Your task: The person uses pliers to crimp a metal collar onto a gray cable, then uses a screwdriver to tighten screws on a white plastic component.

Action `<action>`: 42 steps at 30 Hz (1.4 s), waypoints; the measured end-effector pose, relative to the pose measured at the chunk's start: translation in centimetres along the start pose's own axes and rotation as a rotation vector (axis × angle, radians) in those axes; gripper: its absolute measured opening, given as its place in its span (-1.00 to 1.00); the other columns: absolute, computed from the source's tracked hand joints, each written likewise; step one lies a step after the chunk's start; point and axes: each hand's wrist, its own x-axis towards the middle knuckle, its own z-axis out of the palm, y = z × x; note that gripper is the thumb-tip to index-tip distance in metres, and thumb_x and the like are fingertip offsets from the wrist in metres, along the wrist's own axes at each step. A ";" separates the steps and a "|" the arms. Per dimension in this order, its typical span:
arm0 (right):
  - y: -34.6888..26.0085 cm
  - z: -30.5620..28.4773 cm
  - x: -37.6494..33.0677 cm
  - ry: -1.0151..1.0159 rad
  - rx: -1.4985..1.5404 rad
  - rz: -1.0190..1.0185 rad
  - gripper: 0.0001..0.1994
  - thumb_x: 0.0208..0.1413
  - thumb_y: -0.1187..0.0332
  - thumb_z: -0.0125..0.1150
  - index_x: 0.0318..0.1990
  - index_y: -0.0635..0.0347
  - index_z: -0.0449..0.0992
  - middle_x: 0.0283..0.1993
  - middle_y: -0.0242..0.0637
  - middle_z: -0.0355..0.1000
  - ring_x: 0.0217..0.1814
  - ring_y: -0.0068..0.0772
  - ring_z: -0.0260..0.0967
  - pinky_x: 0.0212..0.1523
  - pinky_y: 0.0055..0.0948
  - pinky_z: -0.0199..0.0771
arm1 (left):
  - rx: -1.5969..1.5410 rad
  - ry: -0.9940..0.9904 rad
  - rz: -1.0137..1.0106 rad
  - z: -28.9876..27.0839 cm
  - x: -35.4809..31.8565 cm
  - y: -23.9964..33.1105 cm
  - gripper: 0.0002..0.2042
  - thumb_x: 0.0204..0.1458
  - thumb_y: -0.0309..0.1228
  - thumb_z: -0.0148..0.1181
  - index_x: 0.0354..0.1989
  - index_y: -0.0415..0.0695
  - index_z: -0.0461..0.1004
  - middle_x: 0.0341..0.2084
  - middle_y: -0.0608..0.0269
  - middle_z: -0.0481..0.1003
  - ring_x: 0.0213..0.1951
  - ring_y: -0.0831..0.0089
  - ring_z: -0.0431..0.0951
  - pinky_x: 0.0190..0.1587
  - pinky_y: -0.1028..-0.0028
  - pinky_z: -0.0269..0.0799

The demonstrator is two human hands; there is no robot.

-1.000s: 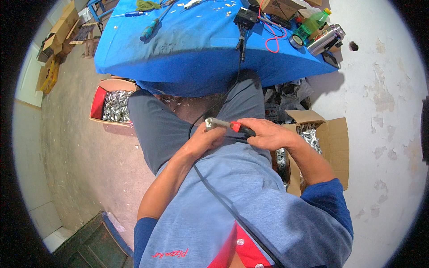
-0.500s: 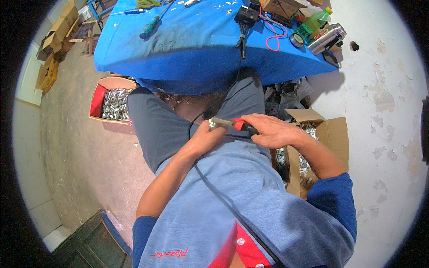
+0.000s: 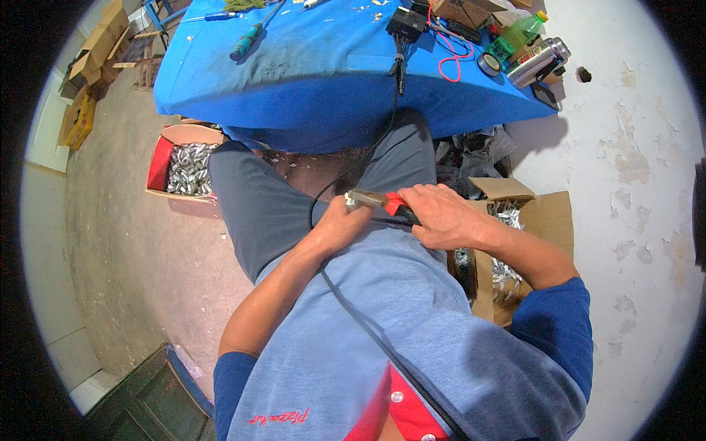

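My right hand [image 3: 447, 217] is wrapped round pliers [image 3: 370, 198] with red and black handles. Over my lap, the metal jaws point left and meet a small silvery-white metal piece [image 3: 350, 203]. That piece stands up between the thumb and fingers of my left hand [image 3: 340, 225], which is closed on it. Its lower part is hidden by my fingers, and I cannot tell whether the jaws grip it or only touch it. A black cable [image 3: 346, 300] runs along my shirt and past my left wrist toward the table.
A blue-covered table [image 3: 309, 81] stands ahead, bearing a screwdriver [image 3: 246, 42], a black adapter [image 3: 407, 25], a green bottle [image 3: 518, 37] and a steel flask [image 3: 539, 62]. Small metal parts fill a red box [image 3: 159, 163] at left and a cardboard box [image 3: 553, 220] at right, beside the wall.
My right hand has turned slightly and its fingers are more curled round the handles, tilting the pliers. The right elbow has shifted outward a little. My left hand stays almost in place.
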 end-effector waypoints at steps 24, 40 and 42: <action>1.6 5.7 0.6 0.399 0.198 -0.146 -0.48 -0.16 0.50 0.16 0.06 0.31 0.27 -0.10 -0.04 0.36 -0.05 -0.01 0.37 -0.04 -0.20 0.38 | 0.162 -0.007 0.017 -0.2 -1.2 1.1 -0.72 0.13 -0.29 0.05 -0.44 -0.29 0.48 -0.67 0.33 0.38 -0.54 0.58 0.31 -0.48 0.38 0.27; 1.6 0.7 6.6 0.483 0.954 0.058 -0.66 -0.02 0.37 0.15 -0.06 0.30 0.39 -0.40 -0.45 0.34 -0.44 -0.66 0.25 -0.41 -0.58 0.27 | -0.165 -0.064 -0.148 -1.2 -0.6 0.4 -0.72 0.11 -0.23 0.09 -0.61 -0.05 0.35 -0.69 0.53 0.24 -0.60 0.67 0.18 -0.57 0.53 0.07; 1.1 -1.9 9.6 0.494 1.174 0.093 -0.60 -0.03 0.38 0.17 0.01 0.31 0.39 -0.43 -0.42 0.33 -0.45 -0.62 0.26 -0.43 -0.58 0.29 | -0.194 0.032 -0.171 -1.0 -0.8 0.3 -0.68 0.14 -0.26 0.11 -0.65 0.01 0.26 -0.74 0.55 0.19 -0.67 0.69 0.08 -0.62 0.54 -0.08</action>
